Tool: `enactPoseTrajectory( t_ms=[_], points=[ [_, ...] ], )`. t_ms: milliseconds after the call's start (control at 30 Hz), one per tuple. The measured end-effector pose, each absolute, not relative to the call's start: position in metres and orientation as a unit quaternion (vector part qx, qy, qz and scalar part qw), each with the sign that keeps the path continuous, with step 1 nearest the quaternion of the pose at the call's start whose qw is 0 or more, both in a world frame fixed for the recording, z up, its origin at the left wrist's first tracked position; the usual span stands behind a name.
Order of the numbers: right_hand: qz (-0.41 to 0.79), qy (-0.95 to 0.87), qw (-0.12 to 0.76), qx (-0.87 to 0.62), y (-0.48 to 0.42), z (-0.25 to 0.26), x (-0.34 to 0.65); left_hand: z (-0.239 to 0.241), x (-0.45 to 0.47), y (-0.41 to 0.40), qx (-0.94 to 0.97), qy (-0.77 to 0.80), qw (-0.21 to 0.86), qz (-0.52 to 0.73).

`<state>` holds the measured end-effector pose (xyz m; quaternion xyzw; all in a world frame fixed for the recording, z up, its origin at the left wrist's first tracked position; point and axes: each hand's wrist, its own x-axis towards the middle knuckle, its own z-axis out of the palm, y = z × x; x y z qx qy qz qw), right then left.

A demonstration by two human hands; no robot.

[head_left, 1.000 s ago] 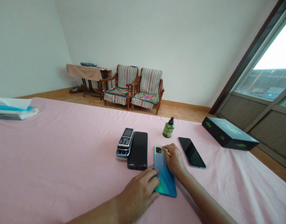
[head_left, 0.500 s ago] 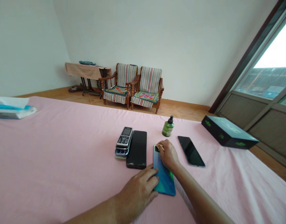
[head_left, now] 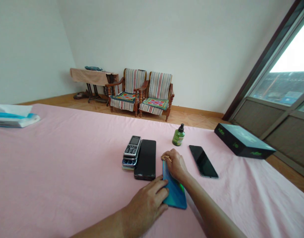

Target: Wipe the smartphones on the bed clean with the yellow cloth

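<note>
I'm steadying the blue phone (head_left: pixel 176 195) on the pink sheet (head_left: pixel 67 158), my left hand (head_left: pixel 148 200) laying loosely spread fingers over its left edge; my right hand (head_left: pixel 175 163) is pinching a yellowish cloth (head_left: pixel 163 157) at the top end, a black phone (head_left: pixel 147 157) lying nearby.

Blue phone (head_left: pixel 176 196) and cloth (head_left: pixel 165 157), partly covered by the right hand (head_left: pixel 176 164).
Tissue pack (head_left: pixel 24 122), cropped at left edge.

The left hand (head_left: pixel 148 203) is resting palm down, fingers (head_left: pixel 163 191) pointing rightward, while the right hand (head_left: pixel 176 164), farther forward, is holding its fingers curled, both forearms (head_left: pixel 206 203) slanting inward.
</note>
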<state>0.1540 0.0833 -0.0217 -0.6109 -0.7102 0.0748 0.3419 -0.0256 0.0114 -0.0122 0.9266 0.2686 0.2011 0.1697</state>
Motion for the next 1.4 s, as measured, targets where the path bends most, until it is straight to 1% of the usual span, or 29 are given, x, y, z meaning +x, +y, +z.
enactPoseTrajectory(
  t_ms=[300,600,900,1200,1400],
  points=[
    [0.050,-0.689,0.373,-0.620,0.081,-0.028,0.153,-0.009,-0.025,0.010,0.929,0.266,0.169,0.194],
    [0.025,-0.728,0.313,-0.610,0.080,-0.022,0.152,-0.009,-0.027,0.009,0.927,0.266,0.171,0.200],
    [0.038,-0.778,0.269,-0.566,0.076,-0.013,0.161,-0.008,-0.026,0.011,0.930,0.268,0.166,0.189],
    [0.054,-0.780,0.286,-0.554,0.061,-0.013,0.158,-0.005,-0.025,0.008,0.932,0.274,0.158,0.175],
    [0.060,-0.760,0.318,-0.563,0.049,-0.020,0.172,-0.006,-0.024,0.008,0.932,0.271,0.154,0.185]
  ],
)
